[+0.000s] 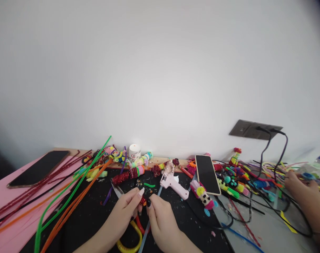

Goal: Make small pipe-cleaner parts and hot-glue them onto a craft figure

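Observation:
My left hand (124,210) and my right hand (162,217) meet low in the middle, fingertips pinched close together. Between them shows a small red and orange fuzzy piece (143,201), apparently pipe cleaner; the fingers hide most of it. Beneath my hands lie scissors with a yellow and red handle (130,247), their blade showing to the left. A translucent glue stick (144,239) runs under my right hand. Just beyond stands a pale pink glue gun (175,185) on the black mat (199,239). A sparkly red pipe-cleaner roll (121,177) lies beyond my left hand.
Long green pipe cleaners (70,196) and orange ones cross the left side near a dark phone (40,168). A white phone (207,174), a pipe-cleaner figure (204,197) and a paper cup (135,151) stand around. Black cables (262,158) trail right, near another person's hand (296,188).

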`<state>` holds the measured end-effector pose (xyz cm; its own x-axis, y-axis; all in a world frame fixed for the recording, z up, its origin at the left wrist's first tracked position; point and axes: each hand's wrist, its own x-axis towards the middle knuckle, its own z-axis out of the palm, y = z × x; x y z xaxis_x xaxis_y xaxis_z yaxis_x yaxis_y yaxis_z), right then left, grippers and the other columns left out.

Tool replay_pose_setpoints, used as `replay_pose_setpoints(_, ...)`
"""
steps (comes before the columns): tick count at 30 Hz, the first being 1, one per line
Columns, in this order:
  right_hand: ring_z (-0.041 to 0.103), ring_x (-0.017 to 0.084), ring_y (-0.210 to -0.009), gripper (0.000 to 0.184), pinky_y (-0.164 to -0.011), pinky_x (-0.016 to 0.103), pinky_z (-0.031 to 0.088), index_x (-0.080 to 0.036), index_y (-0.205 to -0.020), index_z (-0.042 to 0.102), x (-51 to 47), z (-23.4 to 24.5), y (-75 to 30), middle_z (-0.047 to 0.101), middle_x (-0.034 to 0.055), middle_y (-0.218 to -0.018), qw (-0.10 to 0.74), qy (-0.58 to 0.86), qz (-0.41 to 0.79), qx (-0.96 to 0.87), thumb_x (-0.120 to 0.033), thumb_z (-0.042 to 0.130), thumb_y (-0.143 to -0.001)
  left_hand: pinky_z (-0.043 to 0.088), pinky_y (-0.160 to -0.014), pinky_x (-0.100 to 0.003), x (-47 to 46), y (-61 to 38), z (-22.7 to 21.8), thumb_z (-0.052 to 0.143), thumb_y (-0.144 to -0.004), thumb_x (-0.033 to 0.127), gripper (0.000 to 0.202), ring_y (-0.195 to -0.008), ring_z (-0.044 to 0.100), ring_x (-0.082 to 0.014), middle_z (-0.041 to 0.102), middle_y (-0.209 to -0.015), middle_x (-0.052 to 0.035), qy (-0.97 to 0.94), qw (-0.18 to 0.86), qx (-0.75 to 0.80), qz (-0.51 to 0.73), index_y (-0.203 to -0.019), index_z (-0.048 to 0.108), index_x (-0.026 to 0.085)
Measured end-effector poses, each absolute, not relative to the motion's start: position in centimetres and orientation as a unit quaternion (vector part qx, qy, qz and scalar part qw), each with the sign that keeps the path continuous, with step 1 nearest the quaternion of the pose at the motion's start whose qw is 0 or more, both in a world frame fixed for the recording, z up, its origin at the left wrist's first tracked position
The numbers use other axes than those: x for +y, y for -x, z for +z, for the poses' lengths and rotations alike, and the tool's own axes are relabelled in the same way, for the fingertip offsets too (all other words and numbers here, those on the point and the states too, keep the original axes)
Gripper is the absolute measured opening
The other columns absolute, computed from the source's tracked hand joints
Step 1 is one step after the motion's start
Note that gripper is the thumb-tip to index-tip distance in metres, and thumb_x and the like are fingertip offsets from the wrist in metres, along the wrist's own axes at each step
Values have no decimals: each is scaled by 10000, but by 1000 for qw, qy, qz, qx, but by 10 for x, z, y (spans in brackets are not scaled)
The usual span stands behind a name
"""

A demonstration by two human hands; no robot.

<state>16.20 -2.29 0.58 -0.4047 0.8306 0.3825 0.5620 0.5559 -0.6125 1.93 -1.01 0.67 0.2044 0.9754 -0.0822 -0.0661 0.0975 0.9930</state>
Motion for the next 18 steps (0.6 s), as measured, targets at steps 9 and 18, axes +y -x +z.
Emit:
replay_pose_setpoints(9, 451, 142, -563, 201, -522, 238, 335, -208, -690, 375, -23, 3, -162, 460, 0, -650, 320, 430, 198, -821, -143, 317, -871, 242, -444, -218, -9, -14, 0, 419, -841, 498, 365, -443, 252, -85, 334, -489, 101, -496, 559, 468, 472, -627, 398, 203)
replay_pose_setpoints(18, 513, 166, -697, 142, -639, 270, 400, -188, -923, 492, -18, 6, -170, 552, 31, -794, 396, 451, 237, -764, -187, 350, -908, 367, -594, -263, -7, -8, 15, 374, -900, 326, 374, -626, 464, -152, 414, -650, 23, -680, 337, 494, 425, -549, 402, 198)
